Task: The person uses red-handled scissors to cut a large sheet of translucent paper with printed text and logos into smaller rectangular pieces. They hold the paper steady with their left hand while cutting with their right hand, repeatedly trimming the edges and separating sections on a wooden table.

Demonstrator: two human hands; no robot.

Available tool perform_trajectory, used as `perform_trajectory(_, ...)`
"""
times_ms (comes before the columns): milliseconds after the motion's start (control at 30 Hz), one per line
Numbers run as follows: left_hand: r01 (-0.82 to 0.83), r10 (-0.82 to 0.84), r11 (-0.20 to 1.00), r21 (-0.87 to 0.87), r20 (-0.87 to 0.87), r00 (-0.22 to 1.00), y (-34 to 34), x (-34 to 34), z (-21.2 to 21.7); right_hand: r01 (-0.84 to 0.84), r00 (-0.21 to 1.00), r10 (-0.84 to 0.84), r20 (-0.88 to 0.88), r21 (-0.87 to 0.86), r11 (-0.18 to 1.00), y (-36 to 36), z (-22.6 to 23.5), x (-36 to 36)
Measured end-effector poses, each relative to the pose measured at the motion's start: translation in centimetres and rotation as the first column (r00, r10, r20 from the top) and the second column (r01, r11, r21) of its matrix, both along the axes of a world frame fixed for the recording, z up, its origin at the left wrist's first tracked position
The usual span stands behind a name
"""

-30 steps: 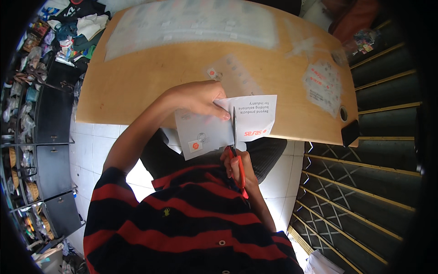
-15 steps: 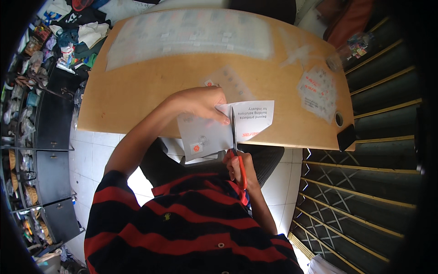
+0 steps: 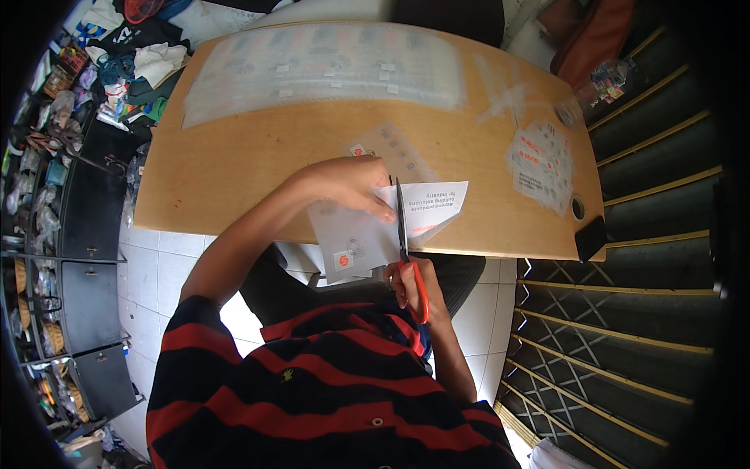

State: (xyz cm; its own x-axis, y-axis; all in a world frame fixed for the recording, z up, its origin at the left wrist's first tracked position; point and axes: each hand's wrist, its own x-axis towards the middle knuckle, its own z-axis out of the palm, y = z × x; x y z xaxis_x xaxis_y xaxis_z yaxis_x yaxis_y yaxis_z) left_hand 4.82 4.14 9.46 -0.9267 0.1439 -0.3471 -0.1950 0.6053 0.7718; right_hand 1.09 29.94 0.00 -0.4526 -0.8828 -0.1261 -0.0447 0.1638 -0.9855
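Observation:
My left hand (image 3: 357, 186) grips a pale printed sheet (image 3: 337, 244) near its top edge, thumb pressed on its face. The sheet hangs partly over the table's near edge, with grey lettering and small red marks. My right hand (image 3: 408, 286) is closed around the red handles of a pair of scissors (image 3: 422, 301). Their dark blades point away from me and cross the sheet just right of my left thumb. The part of the sheet right of the blades is tilted up and looks whiter. Beyond my left hand, another translucent printed piece (image 3: 400, 153) lies flat on the table.
Wide clear plastic sheets (image 3: 328, 66) cover the far part of the wooden table (image 3: 234, 160). Cut printed pieces (image 3: 539, 168) lie at the right, near a cable hole and a dark object (image 3: 591, 239) on the corner. Cluttered shelves (image 3: 47, 211) stand left; a folding metal gate (image 3: 617, 336) stands right.
The sheet has shifted slightly, its lower left corner swinging a little right and down. The scissors have turned slightly and their blade tips show a little apart. Both hands keep their hold.

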Motion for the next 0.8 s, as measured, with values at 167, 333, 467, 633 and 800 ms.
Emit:
perform_trajectory(167, -0.018, 0.018, 1.0, -0.016, 0.006, 1.0, -0.2, -0.4, -0.7, 0.03, 0.998, -0.03, 0.05, 0.01, 1.0, -0.4, -0.1, 0.0)
perform_trajectory(333, 0.001, 0.0, 0.997, -0.073, 0.013, 1.0, -0.3, -0.7, -0.5, 0.019, 1.0, -0.019, -0.008, 0.018, 1.0, -0.6, 0.3, -0.2)
perform_trajectory(467, 0.021, -0.021, 0.999, -0.049, 0.007, 1.0, -0.6, -0.6, -2.0, 0.01, 1.0, -0.009, 0.025, -0.052, 0.999, -1.0, 0.1, -0.4)
perform_trajectory(633, 0.0, 0.002, 0.999, -0.052, 0.038, 0.999, -0.4, -0.6, -0.4, 0.072, 0.995, -0.075, 0.068, 0.05, 0.996, -1.6, 1.8, -0.2)
perform_trajectory(800, -0.01, 0.011, 0.999, -0.051, 0.016, 1.0, -1.8, -0.1, -1.1, 0.083, 0.991, -0.092, 0.102, 0.089, 0.993, -2.1, 2.9, -0.2)
